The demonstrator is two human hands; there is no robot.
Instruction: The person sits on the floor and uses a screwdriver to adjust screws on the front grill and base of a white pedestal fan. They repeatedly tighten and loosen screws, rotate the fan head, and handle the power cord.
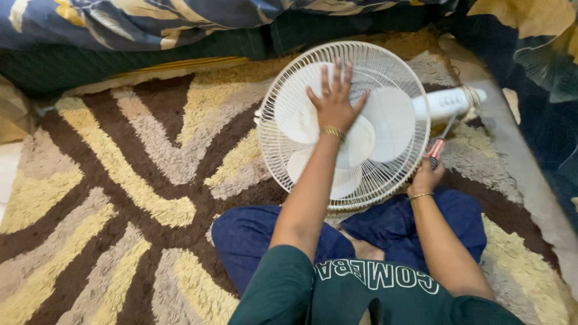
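Left arm stretched forward from a dark green sleeve, left hand (334,102) flat and spread wide, palm pressed on the round white wire-grille fan head (344,125), fingers fanned toward the far rim, grasping nothing. Gold bracelet at that wrist. Right arm bent lower and closer in, right hand (426,176) clenched round the red-and-black handle of a slim metal-shafted screwdriver (441,141), shaft angled up and away toward the white plastic fan stem (447,102). Thin bangle at that wrist too.

Grille of fine radial wires, domed, with pale smooth blades showing through. Lying face up on a shaggy brown, beige and yellow patterned rug (120,180), just beyond crossed legs in blue trousers (253,235). Left palm near the grille's centre; right hand at its near right edge, touching or just beside the rim, cannot tell which. Dark floral bedding (150,21) bunched along the far side.
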